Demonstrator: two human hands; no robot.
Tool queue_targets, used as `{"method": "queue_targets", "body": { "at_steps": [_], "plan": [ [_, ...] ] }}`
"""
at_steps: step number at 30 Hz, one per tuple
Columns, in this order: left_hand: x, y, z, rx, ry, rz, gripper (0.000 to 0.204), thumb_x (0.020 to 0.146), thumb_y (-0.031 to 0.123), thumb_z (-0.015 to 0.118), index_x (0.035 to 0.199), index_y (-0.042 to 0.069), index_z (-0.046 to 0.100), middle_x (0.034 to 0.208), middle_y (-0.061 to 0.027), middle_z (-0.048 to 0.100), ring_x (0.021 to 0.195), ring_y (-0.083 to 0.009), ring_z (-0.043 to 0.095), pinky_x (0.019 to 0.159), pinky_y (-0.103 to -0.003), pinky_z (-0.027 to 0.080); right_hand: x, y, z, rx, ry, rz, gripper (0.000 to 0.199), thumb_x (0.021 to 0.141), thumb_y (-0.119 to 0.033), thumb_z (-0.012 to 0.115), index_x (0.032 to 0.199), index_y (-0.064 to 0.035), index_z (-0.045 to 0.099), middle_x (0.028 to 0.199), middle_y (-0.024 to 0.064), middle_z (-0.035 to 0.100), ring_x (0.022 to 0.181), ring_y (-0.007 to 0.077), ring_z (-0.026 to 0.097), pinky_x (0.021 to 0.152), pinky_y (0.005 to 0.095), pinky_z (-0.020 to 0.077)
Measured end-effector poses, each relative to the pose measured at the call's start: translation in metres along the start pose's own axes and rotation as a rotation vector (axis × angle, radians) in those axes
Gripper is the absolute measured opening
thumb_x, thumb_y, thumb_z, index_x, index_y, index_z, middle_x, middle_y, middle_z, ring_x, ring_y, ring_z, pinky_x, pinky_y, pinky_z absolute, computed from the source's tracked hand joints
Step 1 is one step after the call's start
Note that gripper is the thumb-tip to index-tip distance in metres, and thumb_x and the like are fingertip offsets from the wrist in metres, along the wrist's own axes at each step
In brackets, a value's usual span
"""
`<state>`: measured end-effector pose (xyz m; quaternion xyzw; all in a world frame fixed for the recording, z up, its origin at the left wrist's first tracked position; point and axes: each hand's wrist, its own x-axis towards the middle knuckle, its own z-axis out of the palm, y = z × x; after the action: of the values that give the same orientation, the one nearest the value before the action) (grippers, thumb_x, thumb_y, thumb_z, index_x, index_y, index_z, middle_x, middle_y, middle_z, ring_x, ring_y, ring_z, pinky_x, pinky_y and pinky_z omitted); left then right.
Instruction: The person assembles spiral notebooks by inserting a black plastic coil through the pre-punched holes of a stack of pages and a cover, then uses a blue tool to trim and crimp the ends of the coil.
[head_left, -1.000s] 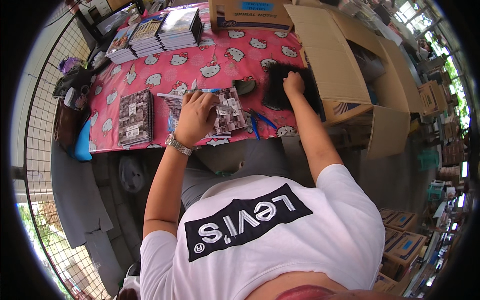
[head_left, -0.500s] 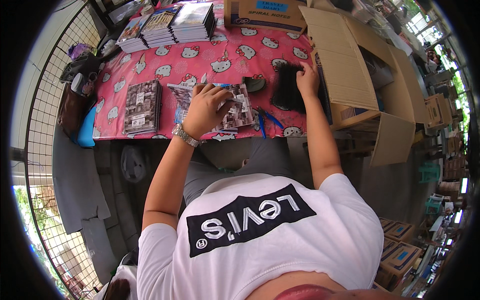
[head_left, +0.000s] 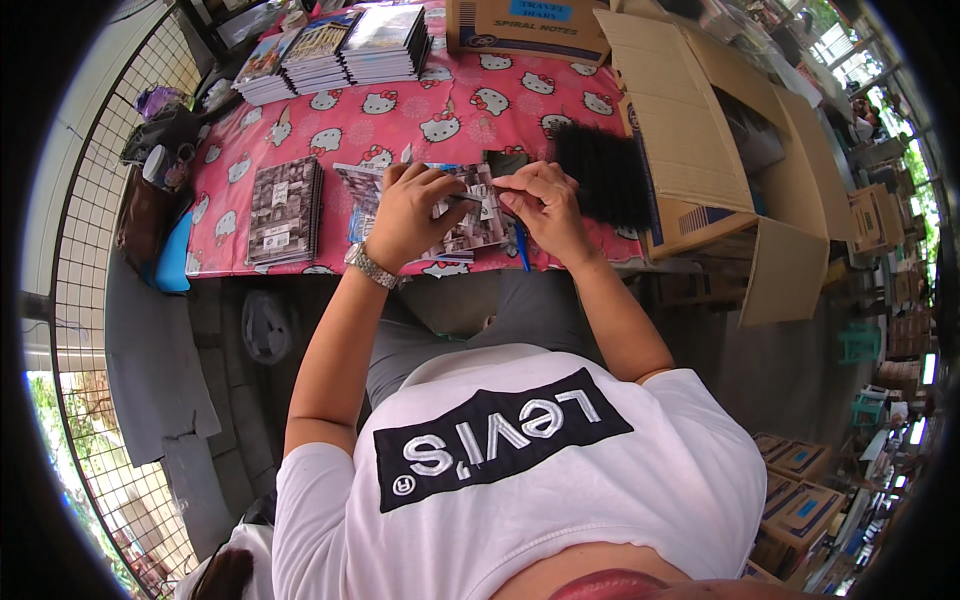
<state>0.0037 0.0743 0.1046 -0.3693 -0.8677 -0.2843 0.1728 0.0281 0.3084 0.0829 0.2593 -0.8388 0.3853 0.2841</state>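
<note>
My left hand, a watch on its wrist, closes over a notebook with a grey photo-patterned cover, part of which tilts up at its left. My right hand is at the notebook's right side, thumb and fingers pinched together; whatever they hold is too thin to make out. Right of that hand lies a dark heap of what look like thin black binding coils. Blue-handled pliers are partly hidden by the right hand. A small dark object sits just beyond the notebook.
On the left stands a stack of similar notebooks. More book stacks are at the far left of the pink patterned tablecloth. A closed carton stands at the back. An open carton with spread flaps borders the right side.
My right hand has come left from the black heap to the notebook's right side, its fingers pinched. My left hand stays on the notebook.
</note>
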Motion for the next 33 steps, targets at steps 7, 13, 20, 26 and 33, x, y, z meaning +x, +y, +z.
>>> {"method": "queue_targets", "body": {
  "at_steps": [7,13,20,26,33],
  "plan": [
    [0.001,0.000,0.003,0.023,0.012,-0.004,0.020,0.078,0.023,0.077,0.094,0.012,0.069,0.085,-0.0007,0.064,0.089,-0.0214,0.058,0.090,-0.038,0.036,-0.007,-0.006,-0.003,0.298,-0.107,0.171,0.019,0.083,-0.005,0.071,0.102,-0.0065,0.070,0.087,0.0055,0.059,0.073,0.0148,0.057,0.066,0.0280,0.0468],
    [0.003,0.014,0.010,0.068,0.060,0.069,0.027,0.081,0.016,0.071,0.107,0.013,0.064,0.093,-0.0023,0.065,0.094,-0.0220,0.059,0.093,-0.041,0.038,0.003,-0.027,-0.015,0.247,-0.145,0.227,0.015,0.090,-0.005,0.065,0.105,-0.0018,0.068,0.091,0.0082,0.060,0.081,0.0165,0.059,0.071,0.0289,0.0485],
    [0.004,0.012,0.014,0.114,0.004,0.077,0.033,0.080,0.008,0.067,0.112,0.013,0.061,0.097,-0.0033,0.064,0.096,-0.0236,0.060,0.094,-0.041,0.038,0.008,-0.032,-0.021,0.274,-0.296,0.425,0.022,0.086,-0.004,0.066,0.108,-0.0024,0.064,0.092,0.0136,0.065,0.084,0.0312,0.066,0.072,0.0360,0.0527],
    [0.006,0.009,0.016,0.112,0.003,0.102,0.030,0.079,0.007,0.067,0.107,0.013,0.061,0.097,-0.0033,0.064,0.096,-0.0246,0.060,0.094,-0.041,0.038,0.015,-0.029,-0.019,0.158,-0.402,0.375,0.030,0.089,-0.012,0.065,0.117,-0.0042,0.058,0.097,0.0144,0.067,0.088,0.0337,0.067,0.077,0.0387,0.0533],
    [-0.002,0.008,0.014,0.103,0.004,0.097,0.029,0.076,0.005,0.065,0.103,0.013,0.060,0.097,-0.0015,0.063,0.099,-0.0224,0.059,0.095,-0.042,0.039,0.022,-0.034,-0.015,0.394,-0.454,0.438,0.029,0.098,-0.016,0.055,0.125,-0.0036,0.054,0.090,0.0101,0.067,0.078,0.0222,0.067,0.072,0.0344,0.0544]
  ]
}}
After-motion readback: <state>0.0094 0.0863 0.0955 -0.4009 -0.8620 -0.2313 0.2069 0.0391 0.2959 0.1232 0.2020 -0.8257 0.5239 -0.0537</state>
